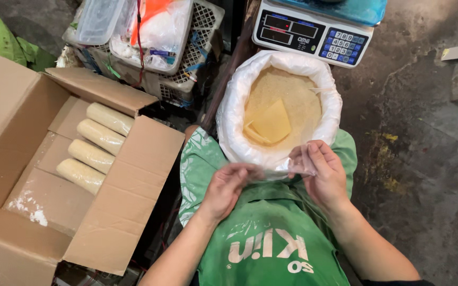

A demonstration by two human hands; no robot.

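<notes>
view: head camera, looking down at lap and floor
left hand (228, 186): fingers curled in, thumb and fingertips pinched on the near left edge of a clear plastic bag (287, 165)
right hand (319, 172): fingers bent, thumb pressed against fingers, clamped on the right part of the same bag
bag vs grip: thin clear film stretched between both hands, just in front of the near rim of the sack; mostly see-through, hard to trace its full outline; looks empty, cannot tell for sure
hands relation: near each other, apart, bag bridging the gap
white sack (238, 108): open, rim rolled down, sits between the knees just beyond the hands, touching the green apron
grain (287, 92): pale yellow, fine, fills the sack
yellow scoop (271, 124): flat plastic piece lying tilted on the grain, near side of the sack, well clear of both hands
green apron (271, 243): covers lap, white print on it, under both forearms
digital scale (314, 34): beyond the sack, white body, keypad on right, blue pan on top
cardboard box (22, 159): open, flaps out, left of the person, well apart from the left hand
packed rolls (95, 145): four pale filled bags lying side by side in the box, diagonal row, touching one another
crates (186, 58): plastic baskets with clear tubs and bags, beyond the box
floor (425, 159): dark stained concrete, right side
</notes>
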